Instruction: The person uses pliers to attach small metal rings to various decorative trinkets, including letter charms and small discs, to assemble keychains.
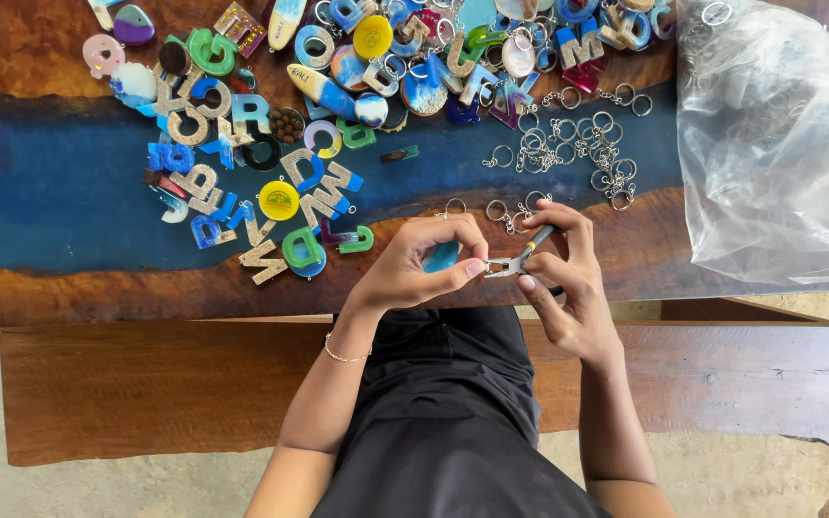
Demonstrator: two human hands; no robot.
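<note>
My left hand (421,261) pinches a small blue resin charm (441,257) near the table's front edge. My right hand (565,278) grips small pliers (517,260), whose jaws meet the charm's edge right beside my left fingertips. A heap of metal key rings and chains (578,144) lies just beyond both hands on the blue and brown resin-and-wood table (50,192). A few loose rings (498,210) lie close to my fingers.
Many colourful resin letters and charms (271,182) spread over the table's left and back. A clear plastic bag (779,144) with more rings lies at the right. A wooden bench (146,384) runs under me, with concrete floor below.
</note>
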